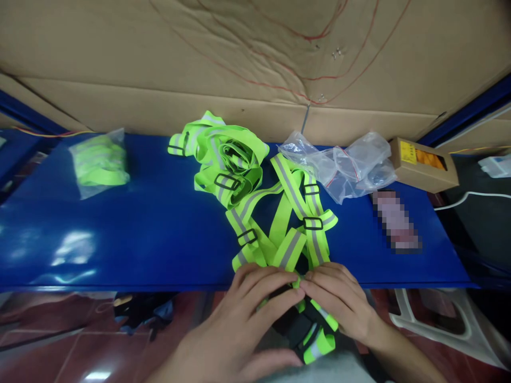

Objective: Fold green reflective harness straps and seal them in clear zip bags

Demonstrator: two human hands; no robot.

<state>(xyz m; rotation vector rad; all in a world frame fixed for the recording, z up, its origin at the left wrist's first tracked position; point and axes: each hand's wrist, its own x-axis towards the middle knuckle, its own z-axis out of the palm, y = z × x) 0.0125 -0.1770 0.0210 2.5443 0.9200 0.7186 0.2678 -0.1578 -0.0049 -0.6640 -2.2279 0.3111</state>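
A neon-green reflective strap harness with grey stripes and black buckles lies spread on the blue table and hangs over its front edge. My left hand and my right hand meet at that edge, fingers curled over the harness's lower straps and a black piece below them. Both hands press and pinch the straps. A second bundled harness lies farther back, touching the first.
A bagged green harness sits at the back left. Crumpled clear plastic bags and a small cardboard box lie at the back right. Cardboard lines the wall behind. A white plastic stool stands at the lower right.
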